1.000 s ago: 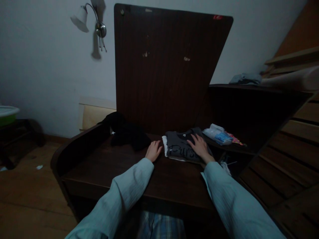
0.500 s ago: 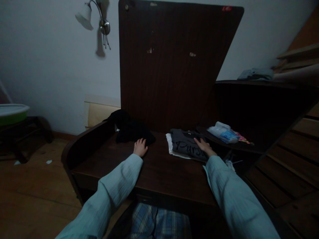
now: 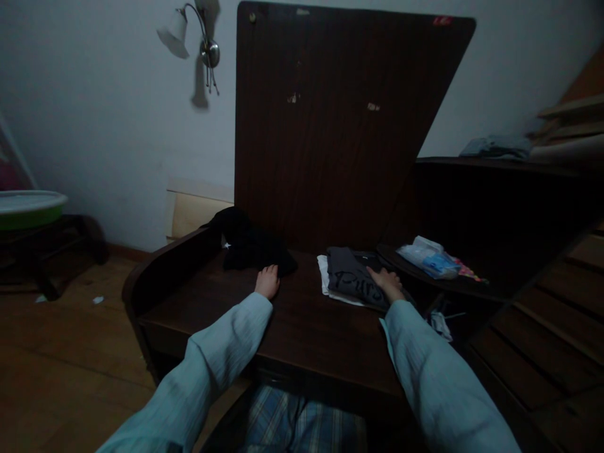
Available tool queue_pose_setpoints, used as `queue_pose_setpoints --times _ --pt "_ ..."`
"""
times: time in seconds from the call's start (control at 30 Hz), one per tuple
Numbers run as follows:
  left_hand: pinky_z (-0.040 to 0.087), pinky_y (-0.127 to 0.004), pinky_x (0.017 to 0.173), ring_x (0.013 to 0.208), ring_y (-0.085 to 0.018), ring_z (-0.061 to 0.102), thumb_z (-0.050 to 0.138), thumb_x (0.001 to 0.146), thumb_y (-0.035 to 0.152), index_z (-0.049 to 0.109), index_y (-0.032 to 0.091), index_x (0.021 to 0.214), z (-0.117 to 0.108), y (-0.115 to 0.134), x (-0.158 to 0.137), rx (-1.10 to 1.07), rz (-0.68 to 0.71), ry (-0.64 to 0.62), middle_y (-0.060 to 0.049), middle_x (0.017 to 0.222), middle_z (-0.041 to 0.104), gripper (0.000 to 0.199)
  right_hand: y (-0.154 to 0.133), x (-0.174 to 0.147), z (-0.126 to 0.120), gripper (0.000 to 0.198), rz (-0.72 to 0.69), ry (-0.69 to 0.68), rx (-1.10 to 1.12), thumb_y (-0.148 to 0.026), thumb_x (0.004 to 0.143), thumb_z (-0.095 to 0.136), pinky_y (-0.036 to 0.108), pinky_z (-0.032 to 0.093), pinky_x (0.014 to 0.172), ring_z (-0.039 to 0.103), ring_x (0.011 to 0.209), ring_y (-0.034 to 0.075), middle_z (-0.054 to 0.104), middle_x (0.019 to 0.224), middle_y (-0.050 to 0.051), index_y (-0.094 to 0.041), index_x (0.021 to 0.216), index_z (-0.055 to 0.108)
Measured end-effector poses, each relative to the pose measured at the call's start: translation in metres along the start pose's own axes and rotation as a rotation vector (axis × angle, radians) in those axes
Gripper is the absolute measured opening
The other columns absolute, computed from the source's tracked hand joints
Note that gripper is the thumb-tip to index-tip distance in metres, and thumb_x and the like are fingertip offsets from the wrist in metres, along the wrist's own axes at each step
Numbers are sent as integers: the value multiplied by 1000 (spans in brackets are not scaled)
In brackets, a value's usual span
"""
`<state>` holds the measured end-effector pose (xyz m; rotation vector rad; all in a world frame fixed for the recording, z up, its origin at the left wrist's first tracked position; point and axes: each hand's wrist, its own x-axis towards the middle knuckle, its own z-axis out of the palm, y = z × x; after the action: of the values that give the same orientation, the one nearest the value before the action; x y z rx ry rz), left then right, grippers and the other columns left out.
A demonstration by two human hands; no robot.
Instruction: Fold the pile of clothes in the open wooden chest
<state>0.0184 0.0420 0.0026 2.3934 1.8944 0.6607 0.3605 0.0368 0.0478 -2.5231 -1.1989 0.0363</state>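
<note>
My left hand [image 3: 267, 281] is at the front edge of a crumpled black garment [image 3: 257, 248] on the dark wooden desk [image 3: 311, 333]. Its fingers are bent and held together at the cloth, with the tips lost in the dark fabric. To the right, my right hand [image 3: 387, 283] is closed on a folded dark grey shirt [image 3: 352, 274] with black lettering, thumb lying over the top. Some of its fingers are hard to see. White cloth [image 3: 323, 275] sticks out from under the shirt on the left and front.
Behind the desk stands a tall dark panel [image 3: 330, 145]. A shelf at the right holds a clear and blue plastic packet [image 3: 431, 259]. Folded cloth [image 3: 497, 146] lies on the upper ledge. A wall lamp [image 3: 174, 34] and a green-rimmed basin [image 3: 31, 214] are at the left.
The view has shifted slightly, moving the scene to the right. My left hand's fingers have drawn together. The grey shirt's top layer and lettering have shifted under my right hand.
</note>
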Motion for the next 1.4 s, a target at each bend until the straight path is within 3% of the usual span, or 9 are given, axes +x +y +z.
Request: queue_pose_setpoints --times 0.1,0.23,0.37,0.57,0.8,0.93,1.1,1.27,1.4 --pt "37 -31 85 104 -21 49 37 80 12 51 15 108 -6 -1 -1 -32 -33 -8 -12 112 55 31 -20 -27 4 51 -79 157 88 -44 73 45 51 28 87 38 112 36 47 114 24 -7 107 54" --pt "43 -29 72 86 -21 59 32 84 19 54 15 102 -13 -4 -3 -78 -144 4 -13 92 63 28 -61 -89 22 30 -567 524 421 -26 76 38 50 27 91 35 114 29 47 115 15 -15 98 55" --pt "43 -27 70 83 -20 60 34 81 20 56 16 102 -14 -5 -12 -285 -232 33 -10 90 65 31 -101 -143 43 29 -1036 331 627 -19 77 36 40 33 93 43 108 22 50 110 10 -21 101 51" --pt "42 -25 72 75 -17 58 42 71 15 64 13 78 -6 -3 -31 -600 167 -59 -2 75 65 24 -125 -150 75 21 -902 57 745 -33 71 48 41 40 83 51 95 26 59 95 8 -22 88 53" --pt "41 -24 74 76 -14 55 38 78 23 60 15 80 -20 -1 -36 -782 272 -96 0 76 62 24 -119 -141 83 18 -751 39 767 -34 73 38 27 39 54 50 54 16 52 55 -3 -24 59 41" --pt "41 -23 69 68 -12 54 27 85 33 57 17 82 -25 -9 -32 -692 108 150 0 68 57 34 -115 -140 73 22 -590 143 811 -39 76 32 27 37 55 50 58 18 53 58 0 -23 63 41" --pt "39 -27 81 88 -16 53 34 81 22 57 18 82 -31 -45 -22 -472 -171 441 -5 86 60 23 -116 -148 65 29 -552 260 869 -41 78 30 31 39 65 54 70 21 60 76 9 -19 75 49" --pt "36 -33 88 100 -21 51 41 78 21 56 15 94 -34 -80 -14 -580 -385 364 -10 101 59 22 -117 -153 60 34 -512 382 900 -42 81 28 33 40 66 55 73 23 60 79 12 -17 83 50" --pt "41 -29 83 93 -17 57 37 83 31 53 17 103 -28 -81 -10 -730 -380 286 -6 100 62 29 -120 -163 57 29 -753 428 896 -39 83 33 33 42 68 57 71 20 61 75 9 -18 80 53"
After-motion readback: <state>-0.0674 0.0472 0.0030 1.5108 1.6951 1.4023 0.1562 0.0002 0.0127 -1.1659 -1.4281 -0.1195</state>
